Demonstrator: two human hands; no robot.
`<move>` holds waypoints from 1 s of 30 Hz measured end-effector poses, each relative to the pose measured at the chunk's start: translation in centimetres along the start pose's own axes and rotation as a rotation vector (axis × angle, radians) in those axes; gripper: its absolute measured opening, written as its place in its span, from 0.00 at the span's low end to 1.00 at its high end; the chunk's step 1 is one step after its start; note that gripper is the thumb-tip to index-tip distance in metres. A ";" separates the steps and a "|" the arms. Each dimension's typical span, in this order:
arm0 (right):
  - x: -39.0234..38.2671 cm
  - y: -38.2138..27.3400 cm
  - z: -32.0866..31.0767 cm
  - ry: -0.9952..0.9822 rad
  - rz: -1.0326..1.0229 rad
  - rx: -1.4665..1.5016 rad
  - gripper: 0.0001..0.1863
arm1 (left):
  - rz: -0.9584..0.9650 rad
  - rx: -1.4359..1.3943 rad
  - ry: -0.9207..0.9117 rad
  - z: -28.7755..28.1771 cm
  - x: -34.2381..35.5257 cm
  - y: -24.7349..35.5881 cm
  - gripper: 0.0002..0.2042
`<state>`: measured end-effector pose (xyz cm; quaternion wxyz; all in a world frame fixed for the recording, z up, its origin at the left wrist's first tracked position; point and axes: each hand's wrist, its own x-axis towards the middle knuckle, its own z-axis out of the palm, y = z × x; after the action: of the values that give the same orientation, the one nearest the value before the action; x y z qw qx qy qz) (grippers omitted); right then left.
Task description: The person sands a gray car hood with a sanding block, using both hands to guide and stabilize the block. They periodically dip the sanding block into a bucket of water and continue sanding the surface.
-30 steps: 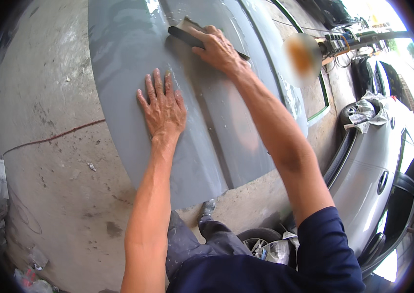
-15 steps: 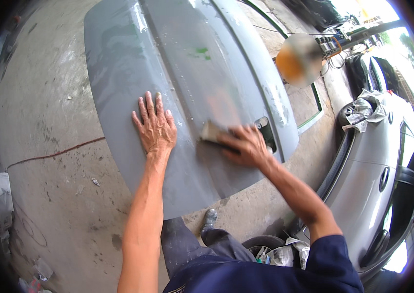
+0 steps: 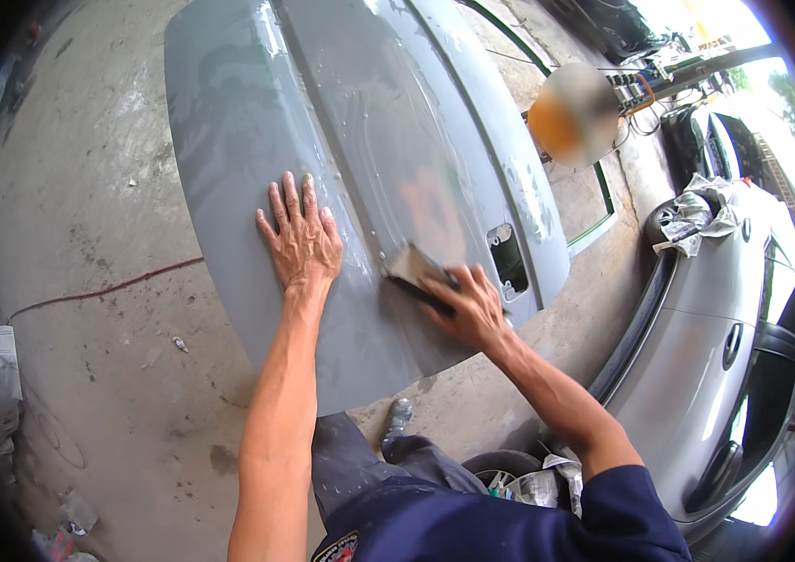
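A grey car door panel (image 3: 229, 178) lies face up in front of me, wet and streaked along its lengthwise grooves. On its left part my left hand (image 3: 304, 242) rests flat with the fingers spread. My right hand (image 3: 470, 307) grips a sanding block (image 3: 412, 266), pressed onto the panel's near right part beside a groove. The block is tilted slightly, and its underside is hidden. Just beyond the right hand is the dark handle cutout (image 3: 508, 258) in the panel. Whitish worn patches show along the panel's right edge.
A silver car (image 3: 688, 375) stands close on the right, with plastic sheeting (image 3: 697, 211) at one end. A tyre (image 3: 500, 464) lies near my legs. A red hose (image 3: 107, 292) crosses the concrete floor at left. A door frame (image 3: 594, 225) lies beyond the panel.
My right hand has slid a little left and nearer to me with the sanding block, which now shows more clearly. The left hand stays flat in place.
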<state>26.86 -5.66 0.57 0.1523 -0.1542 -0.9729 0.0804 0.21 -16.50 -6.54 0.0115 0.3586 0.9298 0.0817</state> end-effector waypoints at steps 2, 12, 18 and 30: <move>-1.1 0.9 -0.6 -0.133 -0.019 0.010 0.29 | 0.007 0.002 0.052 0.2 0.0 0.0 0.31; 23.6 6.9 8.1 0.089 0.082 0.002 0.23 | 0.032 -0.010 0.141 1.5 -0.3 -0.4 0.29; 4.5 0.8 1.5 -0.097 0.106 0.018 0.26 | 0.007 0.007 0.050 0.3 -0.1 0.0 0.30; 24.4 9.0 7.6 0.074 0.064 0.012 0.24 | 0.053 -0.023 0.187 1.7 -0.3 -0.5 0.30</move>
<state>4.80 9.92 -1.75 0.1864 -0.1872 -0.9607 0.0855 0.25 -16.76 -8.34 -0.0734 0.3736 0.9161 0.1258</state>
